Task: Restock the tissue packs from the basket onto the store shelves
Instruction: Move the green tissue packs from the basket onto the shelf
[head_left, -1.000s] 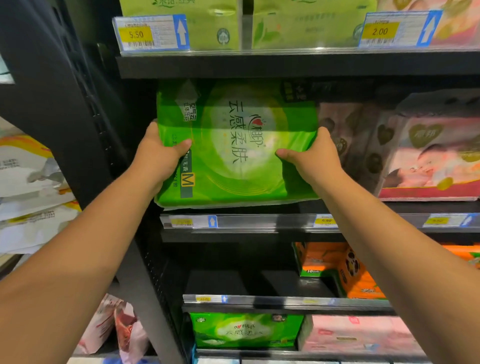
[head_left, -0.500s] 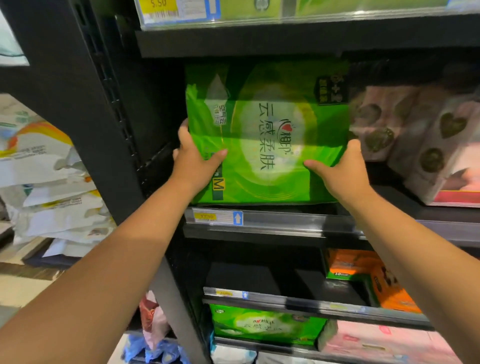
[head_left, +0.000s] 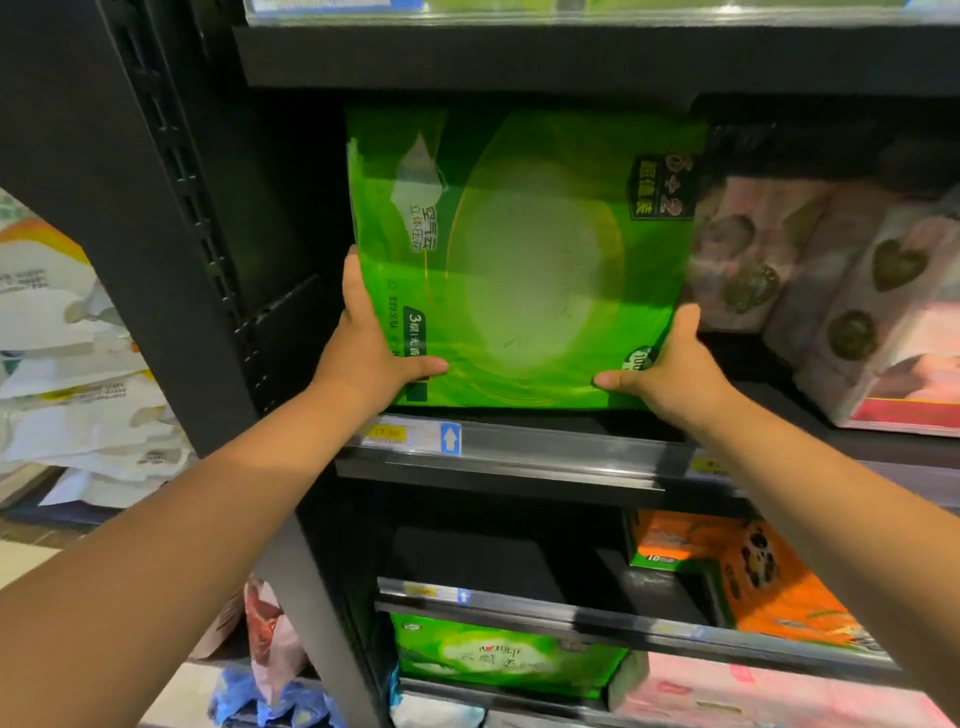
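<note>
Black metal shelving (head_left: 171, 260) fills the view, several tiers deep. At the left end of the middle shelf (head_left: 561, 457), one large green tissue pack (head_left: 530, 260) stands on edge, broad face outward. Its lower edge is at the shelf front; contact with the shelf cannot be confirmed. The face reads slightly wider than tall, so the long axis is judged to run along the shelf; the print lies turned on its side. The pack's right side is just beside a row of pink packs (head_left: 810, 270), and a dark gap separates its left side from the upright. Lower tiers carry orange packs (head_left: 769, 582) and a second green pack (head_left: 498, 654). The basket is not in view.

Grip: two-handed, both on the green tissue pack.
- The left hand (head_left: 374, 353) clasps the lower left corner, thumb across the face, fingers up the side.
- The right hand (head_left: 670, 369) mirrors it at the lower right corner.
- Neither hand is nearer; the pack lies straight ahead, between them.

Assessment: placement is near completion. The remaining move is judged a straight push rearward, square between the pink packs and the upright. The risk is the right corner catching the pink packs.

A price tag (head_left: 410, 435) sits on the shelf front below the left hand.
</note>
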